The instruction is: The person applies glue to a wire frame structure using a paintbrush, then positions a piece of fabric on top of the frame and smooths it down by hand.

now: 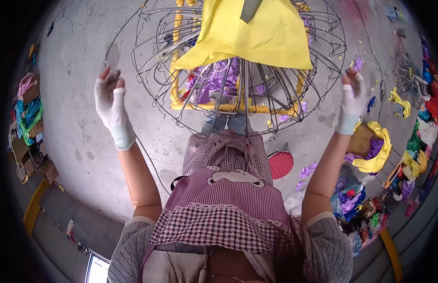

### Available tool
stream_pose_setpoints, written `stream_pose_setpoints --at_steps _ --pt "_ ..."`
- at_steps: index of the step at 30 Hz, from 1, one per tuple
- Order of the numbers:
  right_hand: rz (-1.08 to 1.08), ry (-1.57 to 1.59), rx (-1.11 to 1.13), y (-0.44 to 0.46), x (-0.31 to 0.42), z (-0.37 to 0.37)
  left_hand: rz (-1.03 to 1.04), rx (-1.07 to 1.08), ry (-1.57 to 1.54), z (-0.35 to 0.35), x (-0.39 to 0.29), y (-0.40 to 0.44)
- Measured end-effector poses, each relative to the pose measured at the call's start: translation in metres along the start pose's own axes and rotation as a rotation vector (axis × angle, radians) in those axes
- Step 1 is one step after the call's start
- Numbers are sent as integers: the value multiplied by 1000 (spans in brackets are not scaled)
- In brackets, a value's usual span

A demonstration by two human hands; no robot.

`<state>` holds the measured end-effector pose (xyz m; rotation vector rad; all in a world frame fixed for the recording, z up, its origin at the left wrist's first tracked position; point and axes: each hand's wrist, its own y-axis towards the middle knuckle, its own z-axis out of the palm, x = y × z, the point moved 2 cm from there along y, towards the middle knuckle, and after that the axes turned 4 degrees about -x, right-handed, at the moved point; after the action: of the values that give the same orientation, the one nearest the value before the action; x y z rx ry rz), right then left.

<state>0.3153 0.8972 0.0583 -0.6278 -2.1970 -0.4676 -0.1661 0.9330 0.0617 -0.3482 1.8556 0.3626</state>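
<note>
Both my hands wear white gloves with bare fingertips. My left hand [113,106] is raised to the left of a round wire frame [148,63], fingers apart and holding nothing. On the other side, my right hand [353,100] is held up close to the frame's right edge, also open. A sheet of yellow fabric [252,45] lies over the frame's top, with a dark grey strip [250,10] on it. Beneath the wires, a yellow-wrapped square frame [214,107] surrounds purple scraps [219,80]. Neither hand visibly touches the fabric or the wires.
A pink dotted slipper-like item [280,164] lies on the floor. At right stand a yellow-rimmed box [369,162] and a bag of coloured scraps [346,195]. Cardboard boxes and cloth [28,120] are piled at left. A dark cable [380,89] runs along the right.
</note>
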Motion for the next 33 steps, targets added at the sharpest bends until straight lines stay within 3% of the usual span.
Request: stream_pose_setpoints --at_steps 2,3,6,7,8,10,15,25,33 --pt "-341 -74 162 -11 0 29 -52 -446 -25 -42 26 -7" --pt "-494 -114 225 -18 7 50 -51 -436 -19 -40 25 -8" --pt "-834 -380 299 -26 29 111 453 -559 119 -21 4 -21" --pt "-896 -472 362 -23 28 127 226 -298 119 20 -14 -32" --pt "-949 -483 403 -17 21 142 228 -304 127 56 -23 -44" --pt "-1189 -437 445 -7 16 156 700 401 443 141 -34 -58" --pt "-1058 -120 584 2 4 141 755 441 604 219 35 -72" --pt "-1394 -213 442 9 -9 167 934 427 477 221 55 -69" --pt "-1361 -210 459 8 -12 166 938 460 527 227 64 -74"
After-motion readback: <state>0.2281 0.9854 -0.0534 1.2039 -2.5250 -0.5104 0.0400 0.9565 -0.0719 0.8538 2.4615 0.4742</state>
